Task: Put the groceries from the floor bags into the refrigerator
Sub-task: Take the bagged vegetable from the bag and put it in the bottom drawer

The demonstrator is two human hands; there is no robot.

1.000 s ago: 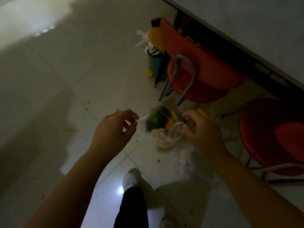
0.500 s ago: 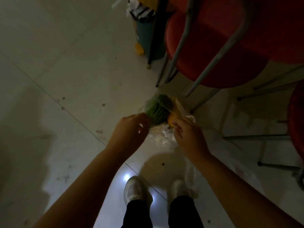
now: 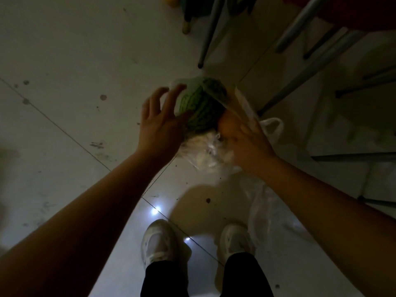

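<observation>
One striped green melon point(image 3: 198, 110) sat in a clear plastic bag point(image 3: 214, 151) on the floor point(image 3: 85, 61), with one orange fruit point(image 3: 228, 125) touching its right side. A second, flattened clear bag point(image 3: 263, 209) lay on the tiles just nearer the person, by the right foot. Two hands reached down: the left hand point(image 3: 160, 123) had its fingers spread and straight, the palm against the melon's left side over the plastic; the right hand point(image 3: 248, 142) was blurred at the orange fruit, and whether it gripped fruit or plastic could not be told. Two white shoes point(image 3: 159, 243) stood below on pale, glossy tiles marked with dark specks and scuffs. The room was dim. Several grey metal chair legs point(image 3: 300, 67) crossed the floor's far right corner, under a red seat point(image 3: 364, 11).
</observation>
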